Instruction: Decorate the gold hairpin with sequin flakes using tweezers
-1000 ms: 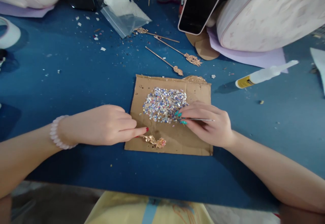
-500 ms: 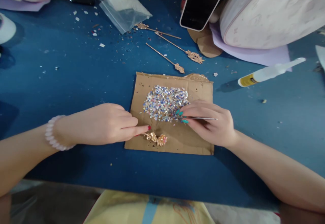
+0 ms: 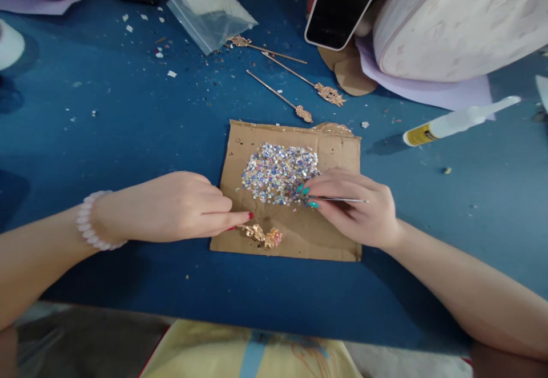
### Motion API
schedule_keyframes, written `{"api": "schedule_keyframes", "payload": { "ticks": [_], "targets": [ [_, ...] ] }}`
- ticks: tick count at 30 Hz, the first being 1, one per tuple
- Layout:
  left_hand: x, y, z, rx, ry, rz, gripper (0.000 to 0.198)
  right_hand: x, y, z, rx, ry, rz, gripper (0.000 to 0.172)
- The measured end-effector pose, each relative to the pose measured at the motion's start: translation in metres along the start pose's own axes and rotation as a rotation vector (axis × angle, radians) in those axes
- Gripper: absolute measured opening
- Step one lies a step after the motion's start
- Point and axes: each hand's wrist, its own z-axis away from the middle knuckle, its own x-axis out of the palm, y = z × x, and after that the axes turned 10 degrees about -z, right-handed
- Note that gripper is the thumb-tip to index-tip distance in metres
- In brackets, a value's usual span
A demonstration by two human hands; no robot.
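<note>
My left hand [image 3: 188,209] is closed on the stem of a gold hairpin, its index finger stretched along it. The hairpin's flower-shaped head [image 3: 268,236], with a pinkish spot at its right end, lies over the near part of a cardboard sheet [image 3: 317,235]. In my right hand [image 3: 357,206] a thin pair of metal tweezers [image 3: 342,199] is pinched, with the fingertips at the lower right edge of a pile of small glittering rhinestones [image 3: 278,172]. The tweezers' tips are hidden by the fingers and the stones.
Beyond the cardboard lie several gold hairpins [image 3: 278,93] and a plastic zip bag [image 3: 209,15]. A glue bottle [image 3: 445,127] lies at the right, near a pale rounded bag [image 3: 445,24]. A phone [image 3: 345,7] leans at the back. White scraps [image 3: 172,73] dot the blue table.
Both hands, the hairpin and the tweezers stay almost in place. The whole view has shifted very slightly.
</note>
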Motion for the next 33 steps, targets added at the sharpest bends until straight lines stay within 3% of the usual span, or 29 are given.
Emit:
{"api": "schedule_keyframes", "payload": {
  "ticks": [33],
  "targets": [
    [-0.0005, 0.0012, 0.0032, -0.024, -0.015, 0.055, 0.038, -0.0015, -0.0006, 0.0002, 0.024, -0.017, -0.01, 0.019]
  ]
}}
